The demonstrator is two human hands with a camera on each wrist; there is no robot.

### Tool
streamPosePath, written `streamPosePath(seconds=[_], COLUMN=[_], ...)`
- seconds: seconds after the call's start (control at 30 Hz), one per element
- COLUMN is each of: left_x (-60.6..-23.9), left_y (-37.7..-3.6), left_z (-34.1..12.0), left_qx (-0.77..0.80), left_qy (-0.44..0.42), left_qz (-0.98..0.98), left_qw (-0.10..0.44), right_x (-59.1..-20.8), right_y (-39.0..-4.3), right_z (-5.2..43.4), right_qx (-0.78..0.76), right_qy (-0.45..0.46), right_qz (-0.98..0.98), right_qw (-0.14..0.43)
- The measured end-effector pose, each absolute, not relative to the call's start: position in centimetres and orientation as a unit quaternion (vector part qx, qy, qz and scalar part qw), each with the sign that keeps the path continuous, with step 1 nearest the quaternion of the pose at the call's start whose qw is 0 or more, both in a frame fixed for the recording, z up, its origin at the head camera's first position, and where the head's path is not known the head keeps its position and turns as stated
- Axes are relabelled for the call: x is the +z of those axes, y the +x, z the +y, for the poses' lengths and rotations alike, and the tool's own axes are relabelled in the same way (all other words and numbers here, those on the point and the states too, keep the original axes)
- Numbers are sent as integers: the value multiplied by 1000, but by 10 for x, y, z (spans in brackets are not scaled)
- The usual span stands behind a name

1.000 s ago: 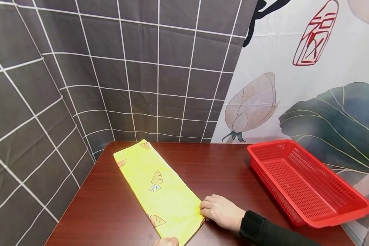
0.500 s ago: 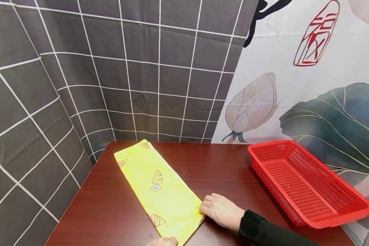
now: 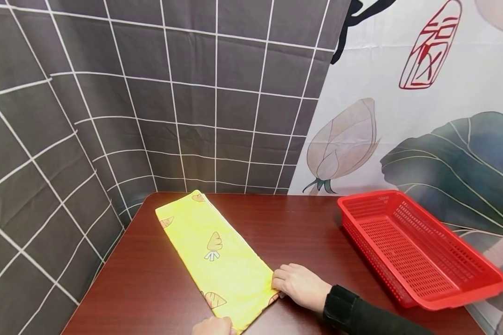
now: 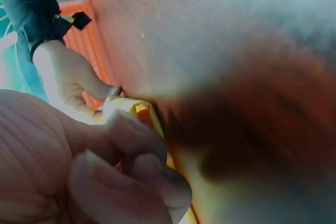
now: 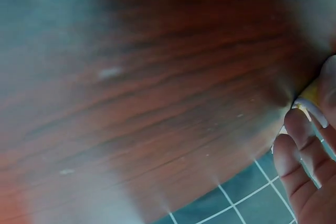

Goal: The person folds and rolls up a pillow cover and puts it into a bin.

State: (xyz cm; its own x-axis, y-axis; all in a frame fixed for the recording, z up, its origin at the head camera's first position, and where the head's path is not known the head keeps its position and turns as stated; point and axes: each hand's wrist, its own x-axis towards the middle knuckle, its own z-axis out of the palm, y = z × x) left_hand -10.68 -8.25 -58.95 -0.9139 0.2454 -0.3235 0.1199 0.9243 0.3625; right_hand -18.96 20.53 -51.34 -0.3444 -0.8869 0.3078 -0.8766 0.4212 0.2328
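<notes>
A folded yellow cloth (image 3: 234, 265) printed with carrots lies slantwise on the dark red table (image 3: 151, 279). At its near right corner my right hand (image 3: 300, 287) pinches the edge between thumb and fingers. My left hand (image 3: 213, 326) holds the near left corner, though the head view cuts most of it off. In the left wrist view, curled fingers (image 4: 131, 182) grip the cloth, whose layered edge (image 4: 142, 109) shows between both hands. The right wrist view catches fingers (image 5: 299, 129) at its right border, beside a small bit of yellow fabric (image 5: 311, 94).
A red perforated plastic basket (image 3: 415, 260) stands on the right of the table, beyond my right forearm. Grey fabric with a white grid (image 3: 193, 102) hangs behind and to the left. A floral cloth (image 3: 360, 83) hangs at the back right.
My left hand has shifted a little left and farther into view, drawing the near left corner along. The cloth's near edge has moved slightly; my right hand has hardly moved.
</notes>
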Motion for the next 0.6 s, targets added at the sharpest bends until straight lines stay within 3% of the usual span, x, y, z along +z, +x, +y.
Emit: streamPosePath(seconds=[0.47,0.6], left_x=[-585,-586], left_y=[-124,-124], left_z=[-89,-90], left_qx=[180,167], left_qy=[60,79], left_qz=[958,961], left_qw=[215,205], right_x=[-509,-502], right_y=[-193,-197], right_z=[200,199], right_qx=[-19,-21], right_qy=[540,544], right_qz=[-823,-827], right_qw=[174,139])
